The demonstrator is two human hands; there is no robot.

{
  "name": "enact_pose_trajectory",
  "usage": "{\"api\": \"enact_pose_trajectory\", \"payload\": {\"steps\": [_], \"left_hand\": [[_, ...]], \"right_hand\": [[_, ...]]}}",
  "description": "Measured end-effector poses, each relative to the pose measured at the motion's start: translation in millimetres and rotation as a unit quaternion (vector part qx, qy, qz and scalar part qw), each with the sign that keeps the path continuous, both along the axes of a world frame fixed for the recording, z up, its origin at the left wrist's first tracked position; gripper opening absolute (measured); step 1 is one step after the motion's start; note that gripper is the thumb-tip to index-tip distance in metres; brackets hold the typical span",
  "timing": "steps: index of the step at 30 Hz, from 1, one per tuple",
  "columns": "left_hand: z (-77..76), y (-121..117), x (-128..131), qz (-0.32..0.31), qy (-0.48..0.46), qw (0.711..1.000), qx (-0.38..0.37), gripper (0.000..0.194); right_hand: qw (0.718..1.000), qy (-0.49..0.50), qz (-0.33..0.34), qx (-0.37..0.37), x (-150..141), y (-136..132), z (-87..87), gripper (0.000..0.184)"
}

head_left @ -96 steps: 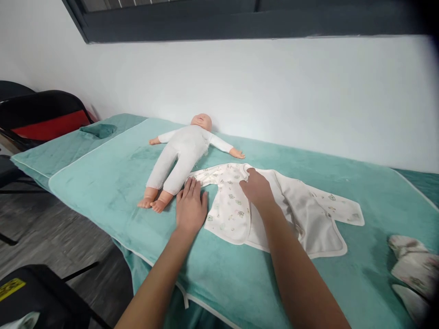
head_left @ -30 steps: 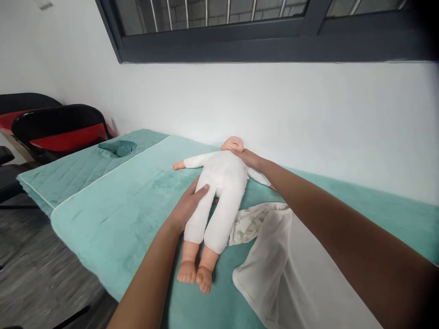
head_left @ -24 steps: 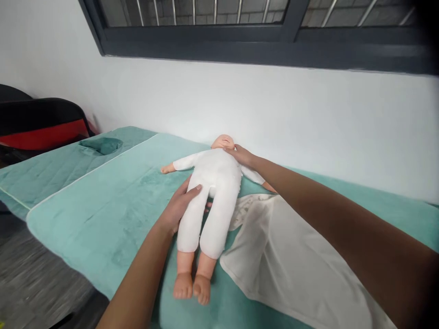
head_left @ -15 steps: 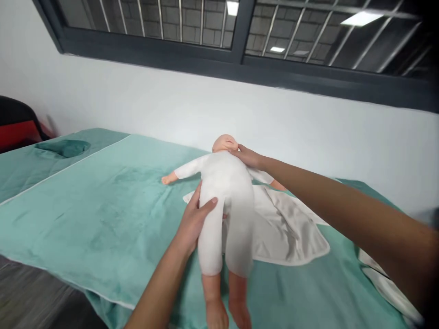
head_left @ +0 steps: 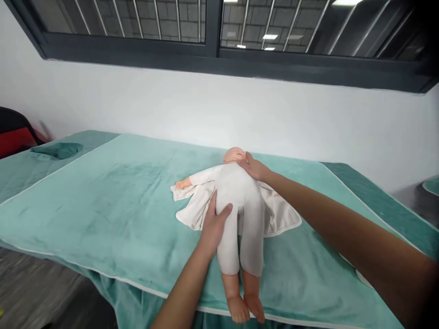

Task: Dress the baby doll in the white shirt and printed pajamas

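Note:
A baby doll point(head_left: 235, 185) with a white cloth body lies on its back, head toward the wall and bare feet toward me. My left hand point(head_left: 214, 226) grips its hip and upper thigh on the left side, thumb on top and the other fingers partly hidden. At the neck and shoulder, my right hand point(head_left: 255, 168) holds the doll, its fingertips by the head and some fingers out of sight. Spread beneath the doll is a white garment point(head_left: 281, 214), showing on both sides; one sleeve lies under the doll's arm on the left.
A green plush cover point(head_left: 113, 214) with pale piping drapes the table. Behind it rises a white wall point(head_left: 154, 105) below a dark-framed barred window point(head_left: 212, 27). A red and black object point(head_left: 15, 135) stands at far left. Under my right forearm, a white edge shows.
The doll has come down onto the garment, whose left part and sleeve now show more. Both hands keep their hold. The view has shifted, bringing more of the table's right side into sight.

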State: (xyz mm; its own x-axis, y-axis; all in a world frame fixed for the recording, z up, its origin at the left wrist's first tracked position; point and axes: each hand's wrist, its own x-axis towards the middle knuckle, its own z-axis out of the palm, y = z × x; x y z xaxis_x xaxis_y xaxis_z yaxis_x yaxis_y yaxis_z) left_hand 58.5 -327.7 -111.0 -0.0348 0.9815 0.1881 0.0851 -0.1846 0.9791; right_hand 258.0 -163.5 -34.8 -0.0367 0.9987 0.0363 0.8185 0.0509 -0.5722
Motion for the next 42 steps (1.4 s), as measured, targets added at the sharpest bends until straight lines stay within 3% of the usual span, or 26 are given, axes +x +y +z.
{"api": "enact_pose_trajectory", "payload": {"steps": [3, 5, 7, 11, 15, 18, 20, 24, 26, 28, 31, 33, 38, 42], "left_hand": [[2.8, -2, 0, 0.006, -0.029, 0.998, -0.051, 0.058], [3.5, -3, 1, 0.015, -0.053, 0.997, -0.062, 0.056], [2.8, -5, 2, 0.031, -0.062, 0.995, -0.071, 0.054], [0.5, -9, 4, 0.072, -0.032, 0.994, -0.077, 0.050], [0.5, -7, 1, 0.081, 0.009, 0.996, -0.048, 0.046], [2.9, 6, -6, 0.077, 0.095, 0.992, -0.005, 0.041], [4.8, 22, -11, 0.085, 0.203, 0.975, 0.038, 0.036], [3.7, 62, -19, 0.115, 0.447, 0.880, 0.114, 0.028], [-1.4, 80, -25, 0.134, 0.492, 0.854, 0.105, 0.027], [-8.9, 94, -33, 0.160, 0.449, 0.875, 0.083, 0.022], [-19.9, 107, -51, 0.214, 0.278, 0.936, 0.033, 0.018], [-24.7, 110, -60, 0.243, 0.174, 0.954, 0.001, 0.018], [-28.7, 111, -68, 0.232, 0.004, 0.973, -0.006, 0.018], [-28.7, 108, -68, 0.232, -0.116, 0.966, -0.010, 0.018]], "right_hand": [[0.981, -0.150, 0.019, 0.117, -10, -1, 9.3, 0.063], [0.956, -0.194, 0.081, 0.203, -27, -3, 14.8, 0.046], [0.936, -0.202, 0.169, 0.234, -51, -6, 16.4, 0.039], [0.901, -0.239, 0.334, 0.141, -99, -2, 9.7, 0.038], [0.890, -0.279, 0.353, 0.083, -122, 8, 3.5, 0.040], [0.894, -0.280, 0.349, 0.037, -123, 13, 3.4, 0.035], [0.898, -0.275, 0.344, 0.021, -120, 14, 4.8, 0.031], [0.907, -0.242, 0.341, 0.056, -102, 14, 7.8, 0.030], [0.913, -0.228, 0.330, 0.080, -87, 13, 9.3, 0.030], [0.918, -0.223, 0.316, 0.080, -70, 10, 11.3, 0.031], [0.930, -0.192, 0.310, 0.051, -47, 5, 14.5, 0.033], [0.937, -0.153, 0.313, 0.041, -38, 1, 15.2, 0.035], [0.934, -0.148, 0.321, 0.049, -41, -5, 9.8, 0.040], [0.930, -0.187, 0.313, 0.043, -51, -5, 5.5, 0.042]]}}
